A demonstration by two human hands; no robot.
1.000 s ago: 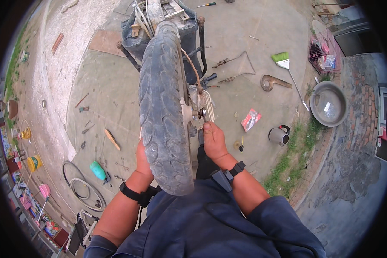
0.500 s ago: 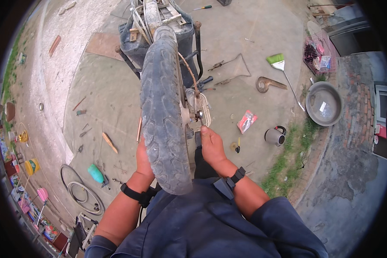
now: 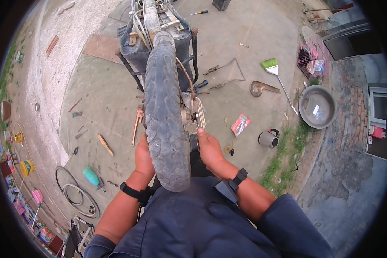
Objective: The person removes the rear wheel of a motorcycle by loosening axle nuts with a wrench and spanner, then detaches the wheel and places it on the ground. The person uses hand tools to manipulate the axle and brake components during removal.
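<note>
Since the earlier frame your right hand (image 3: 210,148) has slid a little nearer along the hub side, while your left hand (image 3: 143,155) stays pressed against the other flank of the tyre (image 3: 164,112). That worn black tyre stands upright between your hands, running from your lap away to the far motorcycle frame (image 3: 159,26). Your left palm lies flat on the rubber, fingers spread, not closed round anything. Your right fingertips touch the metal sprocket plate (image 3: 194,116) at the hub; whether they pinch it, you cannot tell from here.

Judging by its bulk, the wheel is heavy and stiff, with a rough tread that grips well, but the hub metal looks greasy and sharp-toothed. Best hold is probably on both sidewalls, low and near you, keeping fingers clear of the teeth.

On the ground to your right lie a red packet (image 3: 240,124), a metal mug (image 3: 268,138) and a grey basin (image 3: 317,106); a wrench (image 3: 137,124) lies left.
</note>
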